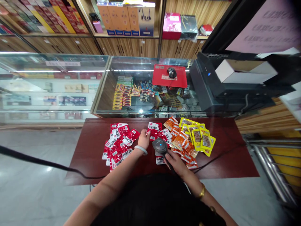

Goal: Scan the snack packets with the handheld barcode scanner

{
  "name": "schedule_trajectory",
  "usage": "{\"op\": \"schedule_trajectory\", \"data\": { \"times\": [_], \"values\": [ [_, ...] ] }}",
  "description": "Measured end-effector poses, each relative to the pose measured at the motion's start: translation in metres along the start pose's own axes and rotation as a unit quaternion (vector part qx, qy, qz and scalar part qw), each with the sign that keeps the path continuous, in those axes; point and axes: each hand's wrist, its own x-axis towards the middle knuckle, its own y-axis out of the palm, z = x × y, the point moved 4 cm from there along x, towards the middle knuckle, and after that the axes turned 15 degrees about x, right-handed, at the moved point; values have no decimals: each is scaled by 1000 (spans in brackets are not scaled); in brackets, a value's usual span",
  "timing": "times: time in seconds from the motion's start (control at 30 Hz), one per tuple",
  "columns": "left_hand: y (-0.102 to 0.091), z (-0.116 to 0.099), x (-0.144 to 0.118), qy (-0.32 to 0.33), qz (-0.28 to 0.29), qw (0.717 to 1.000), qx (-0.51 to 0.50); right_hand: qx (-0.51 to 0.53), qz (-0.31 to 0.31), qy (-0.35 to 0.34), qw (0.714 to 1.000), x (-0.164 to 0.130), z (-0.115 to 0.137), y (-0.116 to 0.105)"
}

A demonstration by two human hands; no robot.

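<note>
A long glass display case [70, 84] runs across the back, with small packaged goods on its inner shelves, and wooden wall shelves [127, 44] holding boxes rise behind it. At the right end of the case sits a black monitor [211, 84], and beside it a red mouse pad [169, 76] with a black mouse [171, 72] lies on the glass top. In front stands a dark red counter [94, 157], and snack packets are spread over its middle: a heap of red packets [118, 141] on the left, orange packets [181, 141] right of centre, and yellow packets [199, 136] at the far right, touching the orange ones. A black cable [47, 163] crosses the lower left and another trails off the counter to the right. The right hand [176, 161] has its grip wrapped round the handle of a black barcode scanner [160, 146], whose head points down just above a red packet lying between the heaps. The left hand [144, 139], with a pale bangle at the wrist, rests on the red packets near the centre, fingers [147, 133] pinching the edge of one red packet [153, 128]; the scanner sits just beside it.
</note>
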Motion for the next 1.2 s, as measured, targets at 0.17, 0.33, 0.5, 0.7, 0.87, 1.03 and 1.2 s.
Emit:
{"op": "schedule_trajectory", "data": {
  "times": [0.17, 0.33, 0.5, 0.7, 0.87, 1.03, 1.2],
  "values": [
    [14, 1, -4, -22, 26, 998, -62, 31, -5, 29, 999, -6, -11, -7],
    [23, -13, -12, -19, 35, 998, -49, 53, -30, 36, 997, -14, -4, -6],
    [16, -23, -15, 51, 97, 994, 6, 73, -56, 48, 995, -15, -3, -6],
    [-67, 23, 11, -13, -18, 923, 384, 74, -44, 46, 995, -13, -12, -5],
    [-89, 47, 14, -39, -1, 875, 482, 61, -28, 45, 997, -10, -16, -1],
    [-79, 45, 11, -39, 46, 893, 447, 46, -13, 41, 998, -8, -18, -1],
    [-60, 36, 5, -46, 80, 960, 264, 44, -16, 40, 998, -10, -13, -3]
  ]
}}
